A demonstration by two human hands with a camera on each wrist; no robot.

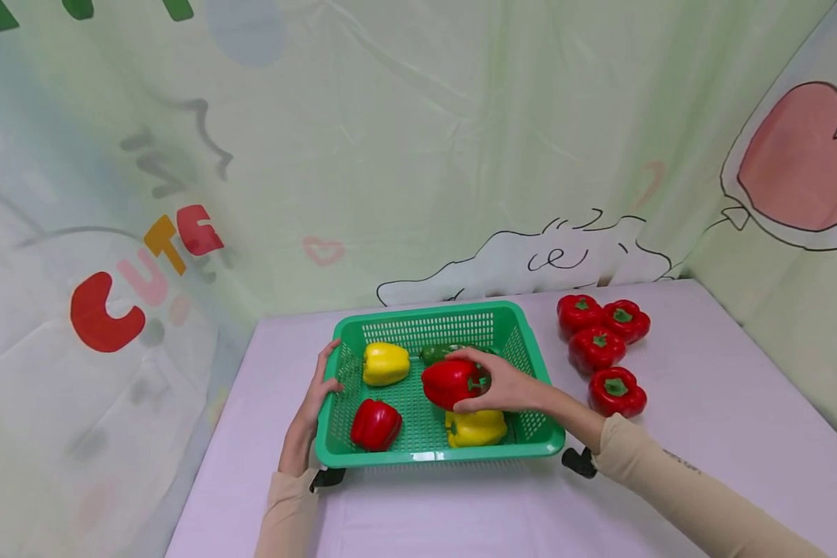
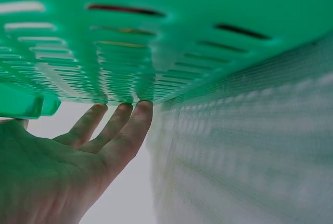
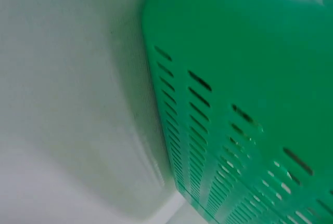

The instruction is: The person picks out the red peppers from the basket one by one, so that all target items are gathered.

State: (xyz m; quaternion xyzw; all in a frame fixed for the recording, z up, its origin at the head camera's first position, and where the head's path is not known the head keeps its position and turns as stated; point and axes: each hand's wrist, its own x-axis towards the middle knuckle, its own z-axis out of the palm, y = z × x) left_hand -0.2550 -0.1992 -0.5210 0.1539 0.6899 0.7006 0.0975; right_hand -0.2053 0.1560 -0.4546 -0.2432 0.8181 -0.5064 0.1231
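Observation:
A green slotted plastic basket [image 1: 418, 459] stands on the table. My right hand [image 1: 502, 384] grips a red bell pepper [image 1: 446, 384] over the inside of the basket, its green stem turned toward the palm. With the thumb over the rim, my left hand [image 1: 317, 395] holds the basket's left side; in the left wrist view its fingers [image 2: 127, 130] touch the outer wall. Inside the basket lie another red bell pepper [image 1: 376, 425], two yellow bell peppers [image 1: 387, 364] and a dark green vegetable [image 1: 435, 353], partly hidden by the right hand. The right wrist view shows only the basket's outer wall [image 3: 250, 68].
Several red bell peppers [image 1: 597, 349] stand grouped on the table right of the basket, one of them [image 1: 617, 391] close to the right forearm. A pale lilac cloth [image 1: 446, 511] covers the table. Printed curtains [image 1: 418, 155] hang behind and at the sides.

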